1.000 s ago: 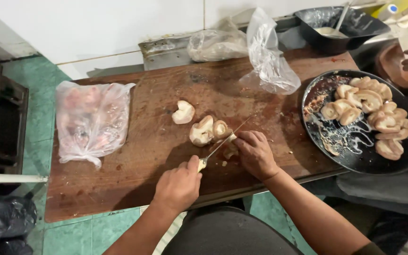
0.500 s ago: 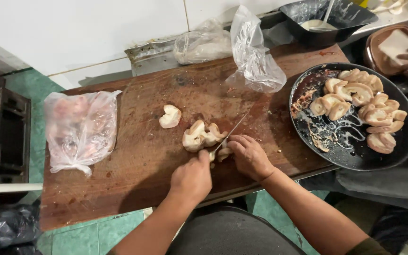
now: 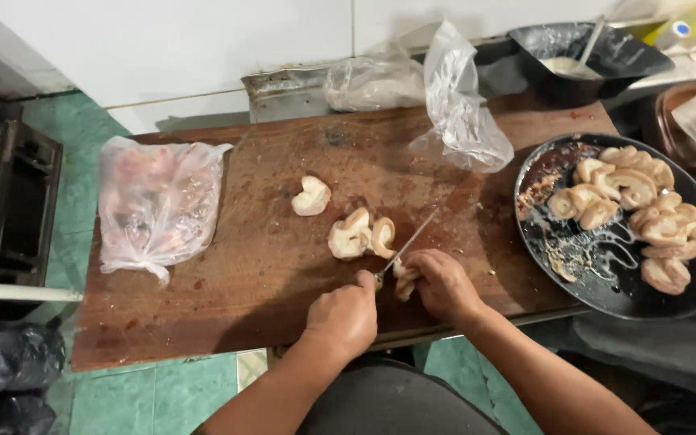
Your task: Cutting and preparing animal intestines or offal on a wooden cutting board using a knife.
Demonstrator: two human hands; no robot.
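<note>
Near the lower middle of the frame, both hands meet over the wooden surface (image 3: 227, 266). The left hand (image 3: 344, 316) is closed around the handle of a knife (image 3: 407, 240), and the blade runs from this hand up and to the right, so its long axis is diagonal. The right hand (image 3: 443, 283) is curled with narrow fingers on a pale meat piece (image 3: 402, 282), which lies just between the two hands, touching the blade near its base. This piece is closer to the right hand; the left hand is just beside it, on its left. Two cut pieces (image 3: 360, 236) lie just above the hands, and one more piece (image 3: 311, 196) is a little further up and to the left. At the right side a dark round pan (image 3: 582, 266) holds many similar pieces along its upper and right part. A plastic bag with pinkish meat (image 3: 155, 205) lies at the left of the surface, and an empty-looking clear bag (image 3: 461, 113) stands in the upper middle. A black tray (image 3: 598, 52) is in the upper right. Compared with the earlier frames, the hands keep nearly the same grip and place, the knife has the same slant, and the two cut pieces have not moved; only the view has shifted a little.
</note>
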